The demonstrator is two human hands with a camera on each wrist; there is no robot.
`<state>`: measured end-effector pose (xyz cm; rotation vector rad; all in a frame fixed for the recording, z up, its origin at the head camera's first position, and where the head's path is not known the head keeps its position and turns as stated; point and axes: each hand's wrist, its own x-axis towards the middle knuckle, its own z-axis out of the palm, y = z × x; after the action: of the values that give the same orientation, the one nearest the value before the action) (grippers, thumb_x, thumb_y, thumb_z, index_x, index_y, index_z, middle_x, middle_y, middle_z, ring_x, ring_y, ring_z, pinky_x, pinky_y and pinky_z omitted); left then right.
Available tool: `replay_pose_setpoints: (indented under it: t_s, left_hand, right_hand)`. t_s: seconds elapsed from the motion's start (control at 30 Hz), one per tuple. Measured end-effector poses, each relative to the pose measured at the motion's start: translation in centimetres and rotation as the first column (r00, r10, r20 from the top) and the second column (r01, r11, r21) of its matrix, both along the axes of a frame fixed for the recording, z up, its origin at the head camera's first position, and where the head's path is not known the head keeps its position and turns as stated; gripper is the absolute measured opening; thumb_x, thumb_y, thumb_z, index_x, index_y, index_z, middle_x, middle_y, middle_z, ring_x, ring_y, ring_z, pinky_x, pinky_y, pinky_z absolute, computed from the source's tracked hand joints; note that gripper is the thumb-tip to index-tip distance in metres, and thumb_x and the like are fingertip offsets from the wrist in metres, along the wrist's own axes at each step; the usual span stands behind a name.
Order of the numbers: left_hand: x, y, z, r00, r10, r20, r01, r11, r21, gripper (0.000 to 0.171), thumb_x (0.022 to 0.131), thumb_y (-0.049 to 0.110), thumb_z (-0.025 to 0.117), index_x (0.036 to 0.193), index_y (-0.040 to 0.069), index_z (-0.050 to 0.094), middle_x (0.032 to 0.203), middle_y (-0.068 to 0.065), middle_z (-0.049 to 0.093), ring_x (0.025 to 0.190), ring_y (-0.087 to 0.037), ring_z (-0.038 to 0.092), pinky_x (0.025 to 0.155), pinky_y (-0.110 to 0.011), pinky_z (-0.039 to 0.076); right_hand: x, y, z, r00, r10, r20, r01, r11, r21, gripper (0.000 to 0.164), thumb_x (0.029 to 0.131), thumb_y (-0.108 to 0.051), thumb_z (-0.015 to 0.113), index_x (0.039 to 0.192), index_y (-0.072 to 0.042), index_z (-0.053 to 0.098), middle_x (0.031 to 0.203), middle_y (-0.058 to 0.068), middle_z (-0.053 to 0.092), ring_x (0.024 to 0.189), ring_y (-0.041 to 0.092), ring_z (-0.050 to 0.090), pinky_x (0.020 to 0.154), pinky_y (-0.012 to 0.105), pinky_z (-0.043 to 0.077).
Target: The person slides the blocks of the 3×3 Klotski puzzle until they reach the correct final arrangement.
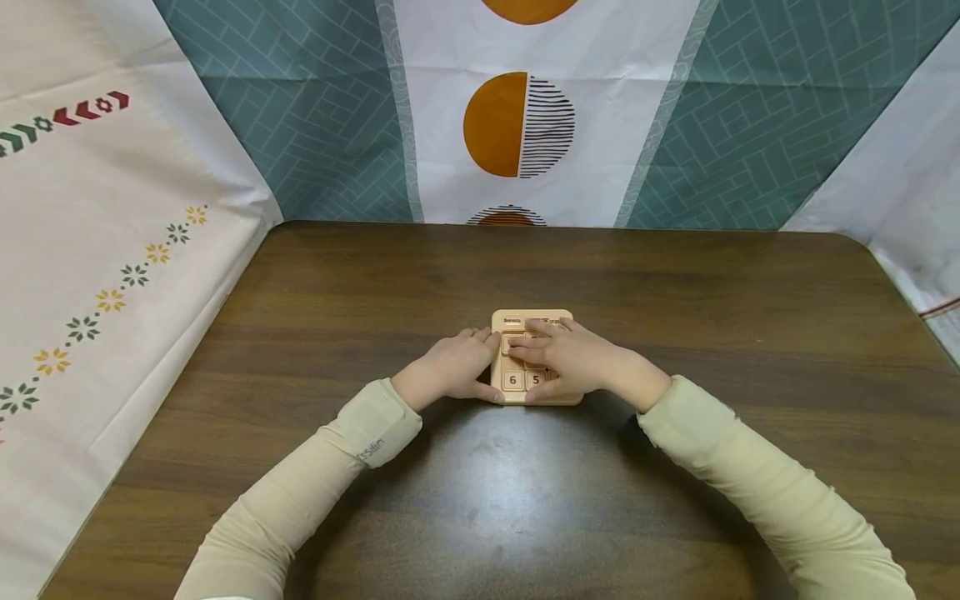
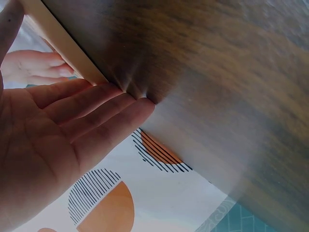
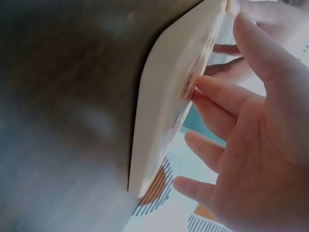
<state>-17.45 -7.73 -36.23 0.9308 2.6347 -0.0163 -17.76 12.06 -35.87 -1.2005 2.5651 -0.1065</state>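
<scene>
A small light-wood number puzzle board (image 1: 536, 314) lies flat on the table, with square tiles marked 6 (image 1: 513, 381) and 5 (image 1: 536, 380) in plain sight. My left hand (image 1: 461, 365) rests against its left side, thumb at the near left corner. In the left wrist view those fingers (image 2: 101, 113) are straight and touch the board's edge (image 2: 67, 46). Over the tiles, my right hand (image 1: 577, 358) has spread fingers, and a fingertip (image 3: 205, 83) touches the board's face in the right wrist view. This hand hides several tiles and the right side.
The dark brown wooden table (image 1: 360, 275) spreads around the board on all sides. Behind its far edge hangs a patterned teal and white cloth (image 1: 322, 125). A white cloth with flower motifs (image 1: 90, 208) borders the left side.
</scene>
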Motion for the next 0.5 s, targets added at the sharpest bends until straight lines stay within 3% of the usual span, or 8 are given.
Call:
replay_pose_setpoints:
  t_s: [0.27, 0.5]
  left_hand:
    - [0.0, -0.1, -0.1, 1.000, 0.004, 0.001, -0.004, 1.000, 0.001, 0.092, 0.077, 0.054, 0.064, 0.139, -0.005, 0.029, 0.140, -0.023, 0.033, 0.126, -0.035, 0.035, 0.097, -0.043, 0.036]
    - [0.0, -0.1, -0.3, 1.000, -0.003, -0.018, 0.003, 1.000, -0.005, 0.093, 0.077, 0.055, 0.063, 0.138, -0.006, 0.029, 0.139, -0.024, 0.034, 0.125, -0.035, 0.036, 0.097, -0.042, 0.037]
  right_hand:
    - [-0.3, 0.1, 0.1, 1.000, -0.005, -0.003, 0.005, 1.000, -0.029, 0.072, 0.082, -0.052, 0.058, 0.139, -0.012, 0.039, 0.143, 0.003, 0.036, 0.135, 0.031, 0.018, 0.102, 0.058, 0.016]
    - [0.9, 1.4, 0.0, 0.998, 0.012, -0.055, -0.016, 0.997, -0.074, 0.069, 0.081, -0.051, 0.060, 0.135, -0.010, 0.046, 0.139, 0.005, 0.042, 0.134, 0.031, 0.022, 0.100, 0.059, 0.019]
